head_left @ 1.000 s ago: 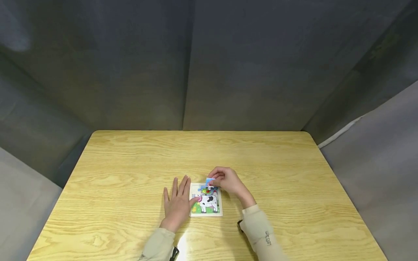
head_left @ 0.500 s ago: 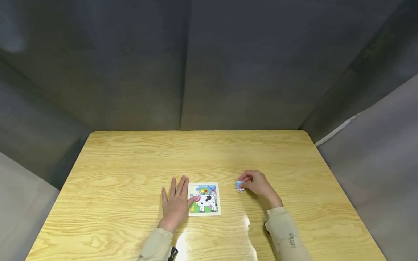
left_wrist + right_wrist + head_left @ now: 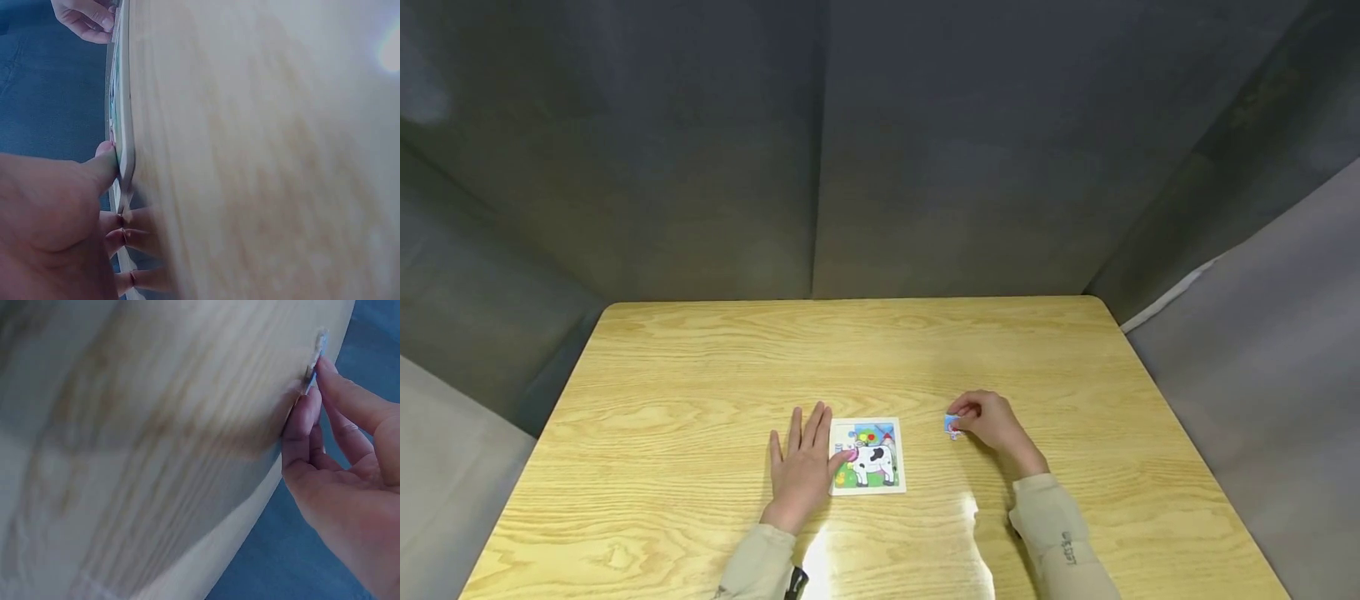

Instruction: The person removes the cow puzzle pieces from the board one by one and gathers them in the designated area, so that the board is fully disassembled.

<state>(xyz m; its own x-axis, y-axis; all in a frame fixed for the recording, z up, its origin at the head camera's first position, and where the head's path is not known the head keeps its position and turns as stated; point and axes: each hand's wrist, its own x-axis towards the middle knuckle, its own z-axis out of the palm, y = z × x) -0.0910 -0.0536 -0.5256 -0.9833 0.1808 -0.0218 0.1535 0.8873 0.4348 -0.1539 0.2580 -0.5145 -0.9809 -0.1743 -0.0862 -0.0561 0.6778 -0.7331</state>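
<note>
A square jigsaw puzzle [image 3: 874, 467] with a cow picture and a pale frame lies flat on the table. Its upper left part shows bare white board. My left hand [image 3: 802, 477] lies on the table at its left side, fingers spread, the thumb resting on the puzzle near the cow's head. To the right of the puzzle, my right hand [image 3: 996, 423] pinches a blue puzzle piece [image 3: 952, 424] between thumb and fingers. In the right wrist view this puzzle piece [image 3: 312, 376] appears edge-on, at or just over the tabletop; contact is hard to tell.
The wooden table [image 3: 737, 358] has rounded far corners. Behind it hangs a dark grey curtain [image 3: 700, 167], with a paler curtain [image 3: 1262, 333] at the right side. Light glares off the table's front part.
My right hand has carried the puzzle piece from over the puzzle's top right to the table area on its right, then stayed there. The left hand keeps its place on the puzzle.
</note>
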